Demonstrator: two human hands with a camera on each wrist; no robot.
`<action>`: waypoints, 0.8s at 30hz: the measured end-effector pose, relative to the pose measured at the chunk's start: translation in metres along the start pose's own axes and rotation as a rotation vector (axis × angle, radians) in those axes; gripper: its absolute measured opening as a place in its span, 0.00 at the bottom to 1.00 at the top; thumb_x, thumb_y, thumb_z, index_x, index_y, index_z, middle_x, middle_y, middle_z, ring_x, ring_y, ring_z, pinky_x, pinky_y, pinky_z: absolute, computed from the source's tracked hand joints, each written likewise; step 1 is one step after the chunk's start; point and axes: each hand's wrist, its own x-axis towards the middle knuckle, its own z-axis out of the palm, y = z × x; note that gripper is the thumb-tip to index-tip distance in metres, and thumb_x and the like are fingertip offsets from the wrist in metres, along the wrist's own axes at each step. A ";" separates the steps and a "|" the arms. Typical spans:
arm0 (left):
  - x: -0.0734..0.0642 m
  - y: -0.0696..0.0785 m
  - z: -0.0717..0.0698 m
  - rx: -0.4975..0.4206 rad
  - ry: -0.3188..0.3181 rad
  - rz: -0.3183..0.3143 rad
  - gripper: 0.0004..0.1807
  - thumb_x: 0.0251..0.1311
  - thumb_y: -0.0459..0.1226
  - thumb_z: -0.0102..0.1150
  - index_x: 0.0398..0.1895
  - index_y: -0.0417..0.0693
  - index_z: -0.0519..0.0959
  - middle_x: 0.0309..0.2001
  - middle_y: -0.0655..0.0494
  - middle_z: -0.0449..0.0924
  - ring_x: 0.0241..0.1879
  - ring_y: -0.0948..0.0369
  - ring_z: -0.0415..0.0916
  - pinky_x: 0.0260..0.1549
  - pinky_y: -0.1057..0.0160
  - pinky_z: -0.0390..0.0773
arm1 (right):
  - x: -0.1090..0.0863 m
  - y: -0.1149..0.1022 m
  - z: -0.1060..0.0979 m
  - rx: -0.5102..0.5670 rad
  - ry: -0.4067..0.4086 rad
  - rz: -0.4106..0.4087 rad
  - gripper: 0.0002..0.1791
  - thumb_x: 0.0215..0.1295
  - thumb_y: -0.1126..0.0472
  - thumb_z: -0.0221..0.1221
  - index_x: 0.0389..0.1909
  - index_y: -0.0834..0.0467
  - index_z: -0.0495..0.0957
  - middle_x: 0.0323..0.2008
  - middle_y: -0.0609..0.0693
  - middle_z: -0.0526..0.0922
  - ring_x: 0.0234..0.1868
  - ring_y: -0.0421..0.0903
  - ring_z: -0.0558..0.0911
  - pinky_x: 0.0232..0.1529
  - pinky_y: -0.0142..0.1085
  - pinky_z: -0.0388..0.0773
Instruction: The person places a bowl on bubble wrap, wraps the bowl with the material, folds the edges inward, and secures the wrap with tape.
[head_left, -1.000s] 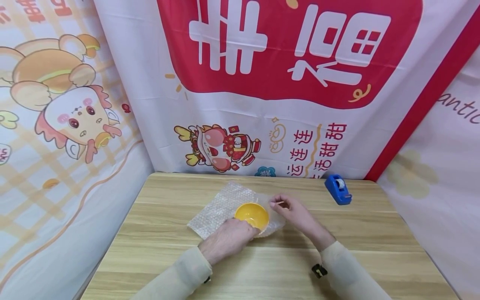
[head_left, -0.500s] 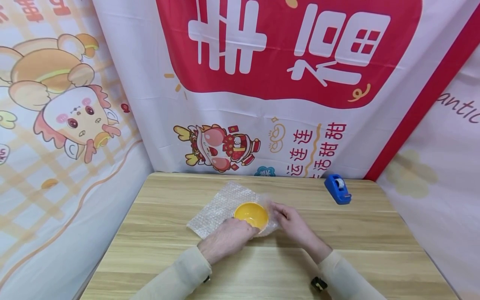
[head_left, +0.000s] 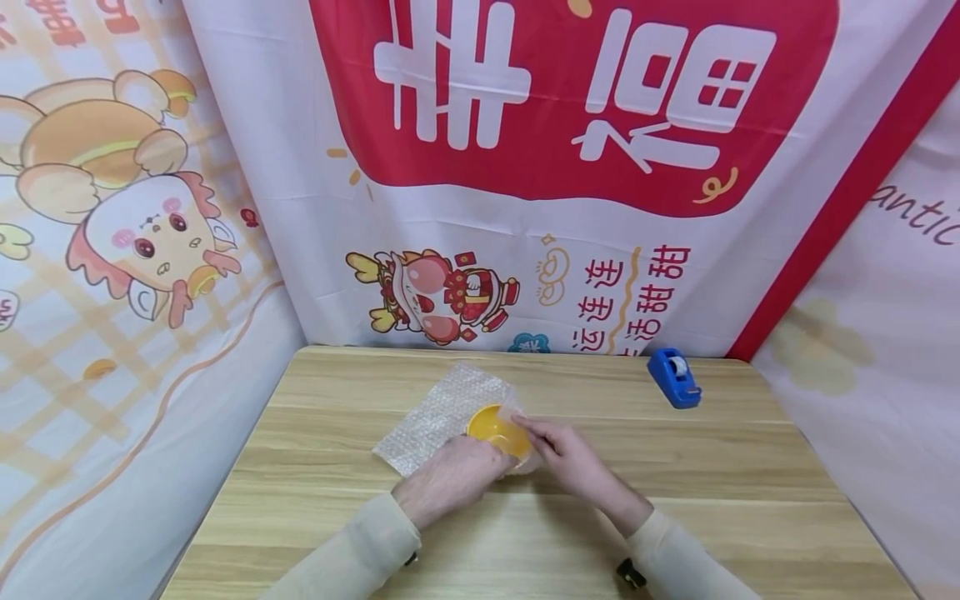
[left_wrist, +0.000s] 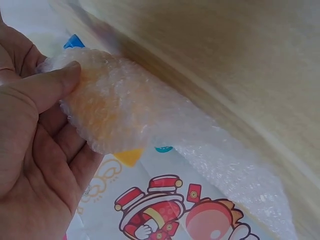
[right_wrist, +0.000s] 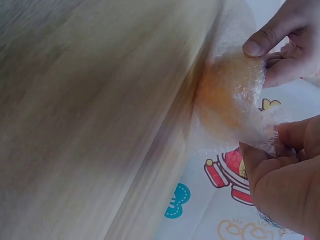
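Observation:
A yellow bowl (head_left: 486, 425) sits on the right part of a sheet of bubble wrap (head_left: 442, 412), its opening facing up. My left hand (head_left: 453, 475) grips the bowl's near rim, the thumb (left_wrist: 62, 80) outside over the wrap and the fingers reaching inside. Between thumb and fingers, my right hand (head_left: 573, 462) pinches the wrap's right edge and holds it folded over the bowl's right rim. In the right wrist view the bowl's outer side shows orange through the wrap (right_wrist: 227, 95). The wrap's left part lies flat on the table.
A blue tape dispenser (head_left: 675, 379) with a roll of tape stands at the back right of the wood-grain table (head_left: 360, 550). Printed cloth (head_left: 622, 187) hangs behind the table's back edge and along both sides.
My right hand has moved left, first taking the wrap's right edge, then drawing it up and over the bowl's right rim. The left hand has kept its grip, and the bowl has hardly moved.

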 end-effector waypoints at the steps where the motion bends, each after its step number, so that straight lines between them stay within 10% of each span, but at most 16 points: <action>1: 0.000 0.000 0.001 -0.003 0.002 0.000 0.08 0.82 0.38 0.72 0.56 0.63 0.92 0.36 0.69 0.89 0.29 0.68 0.73 0.34 0.67 0.87 | 0.000 0.000 0.001 -0.013 -0.004 -0.002 0.23 0.91 0.71 0.56 0.78 0.60 0.84 0.79 0.59 0.85 0.81 0.65 0.84 0.81 0.59 0.82; 12: -0.011 -0.014 -0.009 0.009 0.136 -0.001 0.02 0.76 0.42 0.79 0.47 0.61 0.94 0.40 0.66 0.97 0.34 0.67 0.89 0.39 0.65 0.92 | -0.003 0.002 0.009 -0.262 0.004 -0.125 0.20 0.86 0.71 0.63 0.72 0.61 0.88 0.74 0.60 0.89 0.76 0.62 0.89 0.78 0.58 0.85; 24: -0.014 -0.015 -0.014 -0.050 0.096 -0.097 0.18 0.72 0.48 0.84 0.58 0.54 0.91 0.51 0.60 0.97 0.48 0.60 0.93 0.55 0.57 0.94 | -0.003 -0.003 0.015 -0.466 0.031 -0.237 0.14 0.82 0.71 0.67 0.62 0.64 0.93 0.66 0.63 0.94 0.70 0.63 0.93 0.75 0.60 0.89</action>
